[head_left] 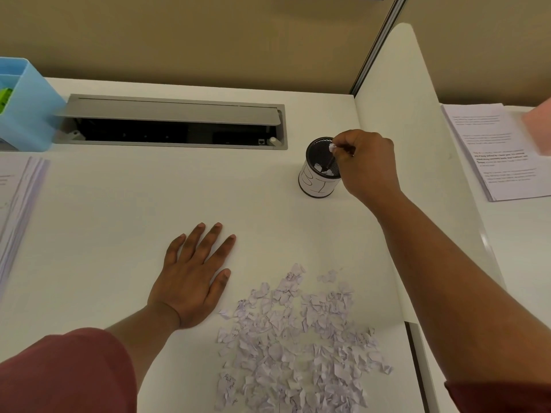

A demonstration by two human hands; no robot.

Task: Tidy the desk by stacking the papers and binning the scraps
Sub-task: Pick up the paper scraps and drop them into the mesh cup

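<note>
Over the small black mesh bin (320, 168), the right hand (368, 165) pinches a white paper scrap (332, 148). Nearer than the bin, the left hand (190, 281) lies flat, fingers spread, beside a pile of torn scraps (298, 338).

Left paper stack (18, 204) edge-cropped

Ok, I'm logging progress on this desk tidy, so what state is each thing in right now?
Right hand: pinches a scrap over the mesh cup.
Mesh cup: upright, a few scraps inside.
Left hand: flat on the desk, holding nothing.
Scrap pile: still loose on the desk.
Cable hatch: lid open.
Paper stack: lying at the left edge.
Blue box: upright.
</note>
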